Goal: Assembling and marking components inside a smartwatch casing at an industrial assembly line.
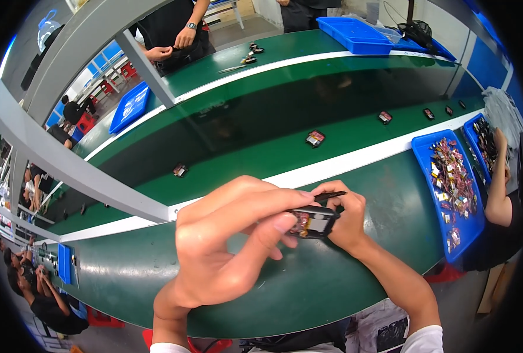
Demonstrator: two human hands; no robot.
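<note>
A long green tabletop (332,288) stretches across the near side of a workroom, light glinting off its left end. Beyond a white rail (308,172) runs a glossy green belt (243,156), with a second green table (285,50) along its far side. Grey metal framing (67,165) rises at left, red stools (85,122) visible past it. Grey floor (229,34) shows at far center; blue panels (484,53) line the far right.

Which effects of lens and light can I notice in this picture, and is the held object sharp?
In the head view, the curved grey metal beam bows near the rim; pale glare whitens the dark green smooth tabletop at left; the small black rectangular device looks fairly sharp.
</note>
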